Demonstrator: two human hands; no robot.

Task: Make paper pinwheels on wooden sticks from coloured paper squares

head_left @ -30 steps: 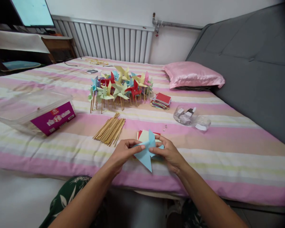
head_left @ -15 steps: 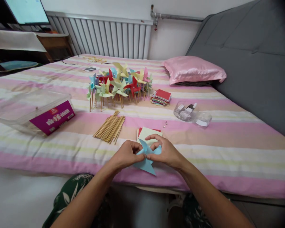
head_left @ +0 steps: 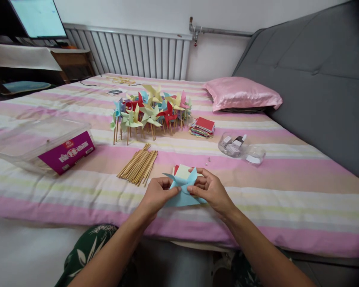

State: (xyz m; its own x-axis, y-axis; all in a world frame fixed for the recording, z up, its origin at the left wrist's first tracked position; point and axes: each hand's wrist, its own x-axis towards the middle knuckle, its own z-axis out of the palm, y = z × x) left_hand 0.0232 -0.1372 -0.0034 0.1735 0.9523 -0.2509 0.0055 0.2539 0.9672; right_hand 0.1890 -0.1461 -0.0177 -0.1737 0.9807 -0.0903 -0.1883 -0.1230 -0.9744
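Between my two hands is a light blue paper pinwheel (head_left: 184, 198), its corners folded in toward the middle. My left hand (head_left: 160, 194) pinches its left side, thumb near the centre. My right hand (head_left: 208, 189) grips the right side, with the thumb close to the centre too and the fingers curled behind. Just beyond the hands lies a small stack of paper squares (head_left: 184, 171), pale green and red, partly covered by the pinwheel. A bundle of thin wooden sticks (head_left: 139, 164) rests to the left of it. Tiny pins (head_left: 208, 160) lie to the right, beyond my right hand.
Finished pinwheels on sticks (head_left: 151, 113) stand grouped at the back. Near them are a pile of coloured paper squares (head_left: 202, 126) and a clear round container (head_left: 231, 145) with its lid (head_left: 254, 156). A clear plastic box (head_left: 26, 139) sits left; a pink pillow (head_left: 243, 93) lies back right.
The blue pinwheel has turned in my hands, and its lower point now spreads as a wide flat edge. My right thumb has shifted slightly away from the left one.
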